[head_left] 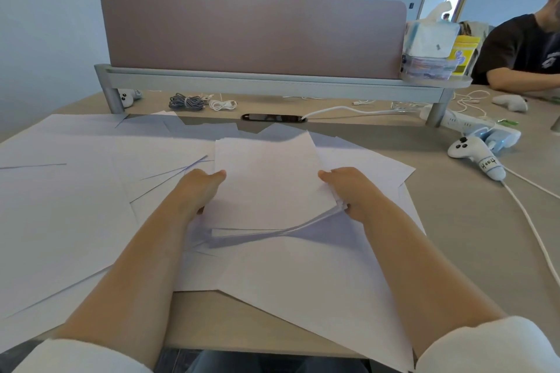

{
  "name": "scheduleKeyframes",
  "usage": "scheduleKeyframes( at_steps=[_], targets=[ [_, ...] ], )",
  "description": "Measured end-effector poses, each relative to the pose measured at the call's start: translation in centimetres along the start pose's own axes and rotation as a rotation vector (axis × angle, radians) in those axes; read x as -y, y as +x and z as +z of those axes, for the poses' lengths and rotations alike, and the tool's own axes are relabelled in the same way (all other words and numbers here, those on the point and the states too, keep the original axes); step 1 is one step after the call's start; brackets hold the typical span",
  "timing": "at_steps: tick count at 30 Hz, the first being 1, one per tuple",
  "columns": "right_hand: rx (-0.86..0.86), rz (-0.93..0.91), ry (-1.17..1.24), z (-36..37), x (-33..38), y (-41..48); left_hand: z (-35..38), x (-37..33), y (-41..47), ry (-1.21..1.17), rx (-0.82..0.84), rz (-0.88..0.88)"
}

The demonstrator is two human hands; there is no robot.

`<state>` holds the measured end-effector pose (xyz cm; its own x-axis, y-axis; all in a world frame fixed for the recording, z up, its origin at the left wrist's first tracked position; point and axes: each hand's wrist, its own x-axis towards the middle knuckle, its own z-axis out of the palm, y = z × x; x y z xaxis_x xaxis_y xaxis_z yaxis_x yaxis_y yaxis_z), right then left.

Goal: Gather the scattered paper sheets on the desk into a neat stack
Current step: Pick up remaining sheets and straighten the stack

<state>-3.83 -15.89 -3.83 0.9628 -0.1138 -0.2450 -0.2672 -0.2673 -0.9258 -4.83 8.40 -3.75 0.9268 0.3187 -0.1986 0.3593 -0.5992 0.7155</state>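
A small bundle of white paper sheets point(266, 185) is lifted off the desk at its centre, its near edge sagging. My left hand point(201, 188) grips the bundle's left edge with the thumb on top. My right hand point(348, 188) grips its right edge the same way, fingers underneath. Many more loose white sheets point(75, 191) lie scattered and overlapping over the left and middle of the beige desk point(454, 236). One sheet point(318, 297) overhangs the desk's near edge.
A mauve divider panel point(251, 30) on a grey shelf closes the back. Coiled cables point(186, 101), a black phone point(272, 117), a white game controller point(475, 156) with its cable and a power strip point(460, 123) lie behind and right. Another person point(521, 54) sits at far right.
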Motion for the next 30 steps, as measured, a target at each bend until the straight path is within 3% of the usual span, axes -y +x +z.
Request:
scheduleKeyframes(
  at_steps=[6, 11, 22, 30],
  targets=[
    [0.028, 0.101, 0.138, -0.8, 1.0, 0.0, 0.0, 0.3, 0.1, -0.016, -0.002, 0.016],
    [0.016, 0.132, 0.077, -0.7, 1.8, 0.0, 0.0, 0.8, 0.3, 0.033, 0.007, 0.055],
    [0.12, 0.201, 0.201, -1.6, 2.1, 0.0, 0.3, 0.8, 0.1, 0.262, -0.02, 0.142],
    [0.191, 0.218, 0.276, -1.8, 2.0, -0.1, 0.6, 0.8, 0.5, 0.255, -0.033, 0.138]
  ],
)
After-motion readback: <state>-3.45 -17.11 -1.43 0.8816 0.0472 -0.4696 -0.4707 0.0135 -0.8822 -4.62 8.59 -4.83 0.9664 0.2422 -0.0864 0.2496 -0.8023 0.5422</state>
